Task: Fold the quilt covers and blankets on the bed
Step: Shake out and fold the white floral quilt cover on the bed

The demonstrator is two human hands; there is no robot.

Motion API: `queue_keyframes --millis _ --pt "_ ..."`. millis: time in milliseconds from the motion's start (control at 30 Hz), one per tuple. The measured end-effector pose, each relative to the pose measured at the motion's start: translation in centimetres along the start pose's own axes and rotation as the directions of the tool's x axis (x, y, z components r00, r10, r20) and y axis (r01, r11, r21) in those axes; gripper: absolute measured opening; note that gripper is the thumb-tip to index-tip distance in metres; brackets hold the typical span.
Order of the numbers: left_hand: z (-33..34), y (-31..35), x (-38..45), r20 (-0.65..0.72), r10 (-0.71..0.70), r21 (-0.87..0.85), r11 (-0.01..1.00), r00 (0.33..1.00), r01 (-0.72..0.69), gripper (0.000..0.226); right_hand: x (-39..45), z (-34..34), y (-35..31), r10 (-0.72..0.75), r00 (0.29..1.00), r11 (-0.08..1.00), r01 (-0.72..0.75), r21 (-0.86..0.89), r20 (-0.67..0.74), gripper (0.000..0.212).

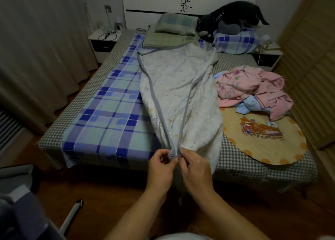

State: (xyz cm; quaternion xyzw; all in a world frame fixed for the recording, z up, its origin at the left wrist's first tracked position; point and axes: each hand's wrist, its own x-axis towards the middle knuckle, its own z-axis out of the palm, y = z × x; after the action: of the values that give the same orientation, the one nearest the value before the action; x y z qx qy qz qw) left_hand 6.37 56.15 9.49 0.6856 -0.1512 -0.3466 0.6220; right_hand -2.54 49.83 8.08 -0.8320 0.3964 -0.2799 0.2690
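Both hands pinch the quilt's grey edge at the foot of the bed.
Left hand (161, 164) and right hand (194, 169) have fingers clamped on the white quilt (181, 87); pink blanket (253, 87) heaped at 2 o'clock; no writing can be read.

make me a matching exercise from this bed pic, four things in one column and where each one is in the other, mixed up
Things:
1. white quilt
2. pink blanket
3. black plush toy
4. green plaid pillow

Places:
A. on the blue plaid pillow
B. against the headboard
C. its corners pinched by both hands, left hand, right hand
D. crumpled at the bed's right side

Pairs: 1-C, 2-D, 3-A, 4-B
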Motion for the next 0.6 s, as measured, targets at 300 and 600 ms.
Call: queue_keyframes --millis 300,600 --pt "-0.3 0.6 -0.7 0.143 -0.003 0.090 0.996 0.990 -0.010 0.008 -0.2 -1.2 -0.4 -0.058 0.995 0.993 0.066 -0.101 0.075 0.025" --pt "0.6 1.7 -1.2 0.293 -0.110 -0.020 0.992 0.950 0.121 0.037 -0.6 -3.1 1.4 -0.149 0.980 0.975 0.168 -0.146 0.133 0.058"
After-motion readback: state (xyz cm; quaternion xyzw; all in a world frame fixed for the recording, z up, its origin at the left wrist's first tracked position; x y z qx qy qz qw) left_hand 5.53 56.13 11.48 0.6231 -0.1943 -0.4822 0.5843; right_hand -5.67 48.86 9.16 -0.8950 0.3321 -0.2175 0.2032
